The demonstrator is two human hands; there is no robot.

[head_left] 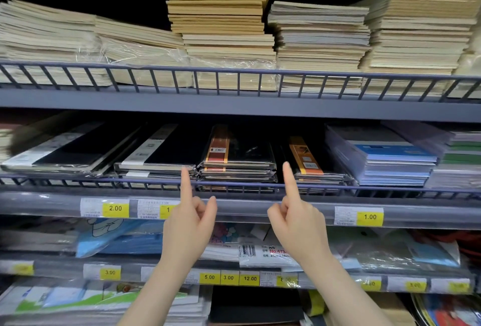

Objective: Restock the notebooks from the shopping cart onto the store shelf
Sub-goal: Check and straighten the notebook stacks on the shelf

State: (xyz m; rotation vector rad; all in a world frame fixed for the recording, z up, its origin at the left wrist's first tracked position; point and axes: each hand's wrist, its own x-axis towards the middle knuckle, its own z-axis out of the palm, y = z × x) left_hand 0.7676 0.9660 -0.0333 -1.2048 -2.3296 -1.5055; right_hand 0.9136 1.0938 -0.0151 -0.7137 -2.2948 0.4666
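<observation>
A stack of black wrapped notebooks with a red-orange band point(235, 161) lies in the middle of the centre shelf behind a wire rail point(109, 179). My left hand point(190, 224) is raised in front of it, index finger straight and its tip at the stack's left front corner. My right hand point(296, 221) mirrors it, index finger straight with the tip by the stack's right front corner. The other fingers of both hands are curled and hold nothing. Whether the fingertips touch the wrapping I cannot tell. The shopping cart is out of view.
More black notebooks point(156, 153) lie left and an orange-banded stack point(309, 164) lies right. Blue-covered pads point(385, 159) fill the right end. Tall beige notebook piles point(223, 28) crowd the top shelf. Yellow price tags point(115, 208) line the shelf edges; lower shelves hold wrapped paper goods.
</observation>
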